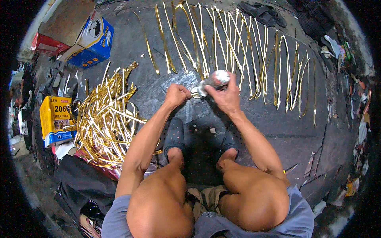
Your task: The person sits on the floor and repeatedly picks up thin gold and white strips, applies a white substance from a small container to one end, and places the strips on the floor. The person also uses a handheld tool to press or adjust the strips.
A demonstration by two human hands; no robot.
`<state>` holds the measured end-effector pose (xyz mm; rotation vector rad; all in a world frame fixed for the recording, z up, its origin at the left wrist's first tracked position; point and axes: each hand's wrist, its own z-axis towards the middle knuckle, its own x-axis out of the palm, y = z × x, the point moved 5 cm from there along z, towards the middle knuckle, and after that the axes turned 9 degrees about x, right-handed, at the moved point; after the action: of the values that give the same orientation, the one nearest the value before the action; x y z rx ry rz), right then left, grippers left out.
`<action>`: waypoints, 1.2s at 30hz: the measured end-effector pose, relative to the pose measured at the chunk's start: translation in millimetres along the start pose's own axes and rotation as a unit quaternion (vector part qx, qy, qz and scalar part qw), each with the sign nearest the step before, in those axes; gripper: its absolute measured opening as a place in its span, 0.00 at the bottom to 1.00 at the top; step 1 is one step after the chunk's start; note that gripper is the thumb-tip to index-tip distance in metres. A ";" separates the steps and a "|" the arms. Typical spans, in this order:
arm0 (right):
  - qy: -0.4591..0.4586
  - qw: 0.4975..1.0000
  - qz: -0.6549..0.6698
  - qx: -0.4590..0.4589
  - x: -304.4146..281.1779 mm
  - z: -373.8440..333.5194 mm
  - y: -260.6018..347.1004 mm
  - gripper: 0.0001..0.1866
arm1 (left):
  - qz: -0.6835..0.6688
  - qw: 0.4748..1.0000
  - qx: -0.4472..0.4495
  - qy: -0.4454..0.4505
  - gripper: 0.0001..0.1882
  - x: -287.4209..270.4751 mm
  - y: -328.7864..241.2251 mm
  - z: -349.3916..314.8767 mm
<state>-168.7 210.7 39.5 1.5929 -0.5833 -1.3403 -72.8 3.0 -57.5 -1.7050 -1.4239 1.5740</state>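
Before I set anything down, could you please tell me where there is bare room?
The dark surface shows bare between the right forearm and the laid-out strips, with a narrower patch between the blue box and the leftmost strip. It is crowded at the gold heap and along those strips.

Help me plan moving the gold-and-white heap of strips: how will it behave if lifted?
The heap of strips will probably sag, since its narrow lengths curve and loop. A lifted handful may drag others along, as many cross and look tangled. Their shiny gold faces suggest some slipperiness.
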 end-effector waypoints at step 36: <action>0.065 0.843 0.523 0.105 -142.8 53.1 64.7 0.13 | -0.003 0.950 0.305 -0.075 0.25 -3.3 -88.9 -33.3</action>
<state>-246.2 281.1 167.7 1.1648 -1.3004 -0.3384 -76.9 45.7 27.3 -1.2312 -0.8575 1.9140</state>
